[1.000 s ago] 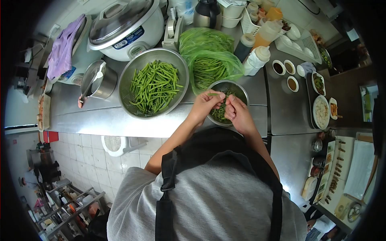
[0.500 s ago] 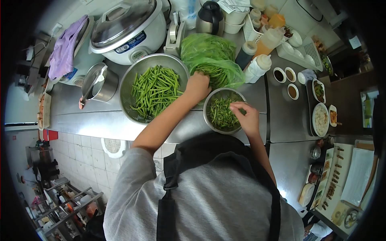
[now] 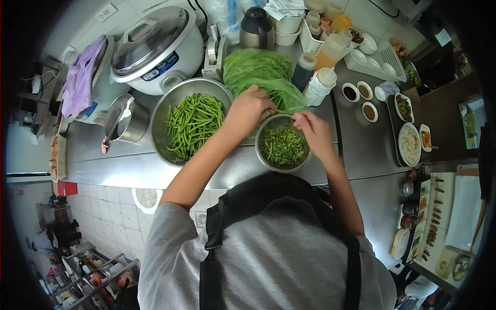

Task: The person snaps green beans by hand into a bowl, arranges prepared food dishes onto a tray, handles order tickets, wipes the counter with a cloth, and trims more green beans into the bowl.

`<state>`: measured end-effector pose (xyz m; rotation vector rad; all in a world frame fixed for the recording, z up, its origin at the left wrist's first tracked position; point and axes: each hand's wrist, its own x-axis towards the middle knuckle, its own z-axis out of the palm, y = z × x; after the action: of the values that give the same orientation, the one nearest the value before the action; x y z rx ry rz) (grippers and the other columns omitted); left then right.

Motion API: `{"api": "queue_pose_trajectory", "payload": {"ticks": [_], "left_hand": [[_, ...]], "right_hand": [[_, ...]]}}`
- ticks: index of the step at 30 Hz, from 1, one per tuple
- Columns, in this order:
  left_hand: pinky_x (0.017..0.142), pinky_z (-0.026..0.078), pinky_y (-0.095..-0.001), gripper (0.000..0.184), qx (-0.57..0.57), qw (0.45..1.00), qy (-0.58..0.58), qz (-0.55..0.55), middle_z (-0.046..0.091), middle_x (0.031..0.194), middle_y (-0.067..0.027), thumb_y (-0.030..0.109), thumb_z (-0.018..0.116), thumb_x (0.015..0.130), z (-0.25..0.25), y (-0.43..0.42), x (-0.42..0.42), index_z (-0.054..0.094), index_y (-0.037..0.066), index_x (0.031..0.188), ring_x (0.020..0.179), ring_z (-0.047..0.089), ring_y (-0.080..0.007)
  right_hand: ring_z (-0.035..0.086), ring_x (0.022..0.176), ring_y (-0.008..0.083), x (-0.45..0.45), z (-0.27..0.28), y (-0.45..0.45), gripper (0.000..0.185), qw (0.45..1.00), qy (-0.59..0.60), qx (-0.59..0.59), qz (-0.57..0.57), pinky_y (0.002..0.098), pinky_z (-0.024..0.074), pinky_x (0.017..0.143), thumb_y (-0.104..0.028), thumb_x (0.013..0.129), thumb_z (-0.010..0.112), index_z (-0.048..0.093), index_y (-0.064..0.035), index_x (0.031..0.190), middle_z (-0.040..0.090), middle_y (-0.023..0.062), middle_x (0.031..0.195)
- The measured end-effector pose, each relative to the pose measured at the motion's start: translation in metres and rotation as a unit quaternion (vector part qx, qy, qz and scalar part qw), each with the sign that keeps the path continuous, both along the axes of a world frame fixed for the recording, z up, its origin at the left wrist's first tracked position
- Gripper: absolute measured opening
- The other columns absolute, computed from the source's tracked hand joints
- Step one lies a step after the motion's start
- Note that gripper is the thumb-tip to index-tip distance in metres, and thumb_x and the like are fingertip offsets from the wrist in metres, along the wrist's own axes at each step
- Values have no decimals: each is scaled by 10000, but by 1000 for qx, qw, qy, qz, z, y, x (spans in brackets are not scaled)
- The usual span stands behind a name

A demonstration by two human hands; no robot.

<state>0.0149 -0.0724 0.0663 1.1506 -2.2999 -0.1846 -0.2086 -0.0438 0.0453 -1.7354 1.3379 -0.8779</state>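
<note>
My left hand [image 3: 248, 109] is closed on a green bean [image 3: 283, 112], just in front of the green plastic bag [image 3: 258, 72] of beans. The bean stretches to the right above the rim of a small steel bowl [image 3: 258, 144], toward the pinched fingertips of my right hand [image 3: 314, 129]. Short green pieces [image 3: 283, 146] lie inside that bowl. To the left, a large steel colander [image 3: 161, 124] holds a heap of long green beans [image 3: 194, 124]. Part of the bag is hidden behind my left hand.
A rice cooker [image 3: 181, 57], a steel pot [image 3: 135, 121] and a tape dispenser [image 3: 214, 59] stand left and behind. Squeeze bottles [image 3: 320, 85] and a flask [image 3: 256, 31] are at the back. Sauce cups [image 3: 370, 111] and a rice dish [image 3: 409, 144] sit right.
My left hand moved from the small bowl to the bag, then slightly back toward the bowl with a bean. My right hand has risen to the bowl's upper right edge.
</note>
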Motion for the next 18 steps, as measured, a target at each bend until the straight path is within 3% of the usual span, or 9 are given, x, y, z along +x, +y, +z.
{"api": "queue_pose_trajectory", "payload": {"ticks": [9, 12, 15, 18], "left_hand": [[739, 480, -353, 177, -1, 996, 82, 17, 618, 782, -45, 92, 736, 657, 9, 36, -15, 743, 89, 834, 800, 537, -243], [736, 474, -347, 167, 39, 986, 152, 52, 627, 804, -47, 105, 749, 675, 7, 45, -19, 744, 82, 840, 801, 539, -244], [732, 469, -345, 165, 112, 967, 225, 50, 650, 822, -59, 129, 761, 709, 2, 52, -26, 744, 78, 866, 806, 554, -245], [779, 468, -299, 140, 165, 944, 279, 66, 702, 884, -67, 94, 728, 787, -13, 56, -32, 730, 53, 922, 815, 584, -170]], "right_hand": [[522, 578, 79, 0, 14, 10, 286, 977, -82, 124, 152, 234, 442, 563, -261, 966, 516, 610, -9, 868, 554, -3, 650], [502, 594, 71, -2, 8, 14, 249, 961, -179, 148, 152, 237, 439, 581, -224, 978, 494, 602, -17, 893, 532, -9, 683], [485, 613, 66, 4, 5, 23, 213, 841, -480, 229, 98, 240, 432, 610, -174, 987, 461, 590, -27, 903, 511, -5, 702], [526, 680, 83, 1, 2, 20, 246, 818, -532, 203, 84, 241, 447, 684, -175, 997, 437, 609, -7, 947, 555, 18, 759]]}}
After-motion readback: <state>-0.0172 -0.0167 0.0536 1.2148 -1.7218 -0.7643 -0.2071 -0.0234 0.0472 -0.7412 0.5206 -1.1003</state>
